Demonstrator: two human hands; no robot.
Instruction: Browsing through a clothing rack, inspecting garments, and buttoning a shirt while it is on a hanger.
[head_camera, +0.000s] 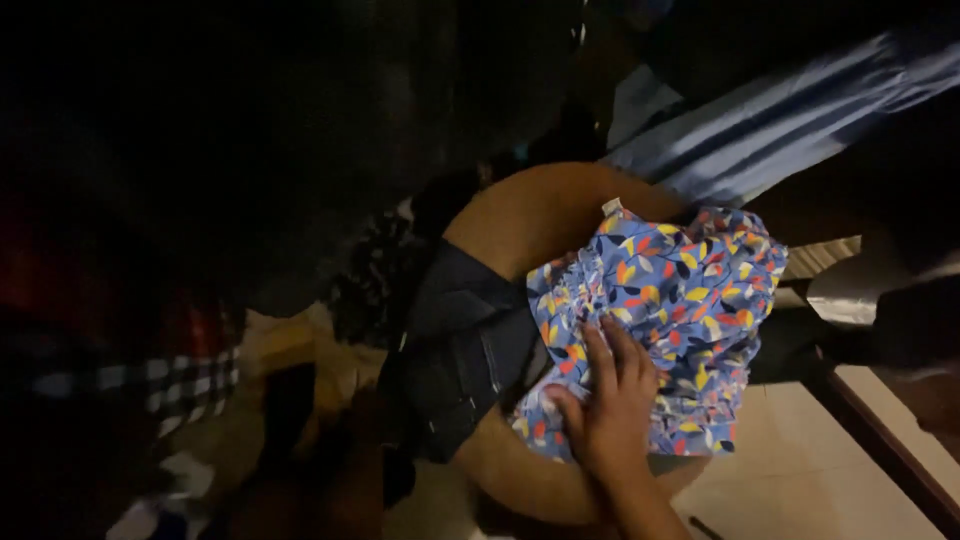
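My right hand (612, 405) lies flat, palm down, on a blue cloth (690, 300) printed with yellow, red and white leaves. Its fingers point away from me and its thumb sits at the cloth's near left edge. The cloth is bunched and spread over a round tan surface (540, 210). A dark denim garment (465, 345) lies on the same surface, right beside the cloth on the left and touching it. My left hand is out of view.
The scene is very dark. A blue-and-white striped fabric (770, 125) hangs at the upper right. A black-and-white checked cloth (190, 380) lies at the left among other heaped clothes. Pale floor tiles (800, 470) and a dark wooden edge (880, 440) show at the lower right.
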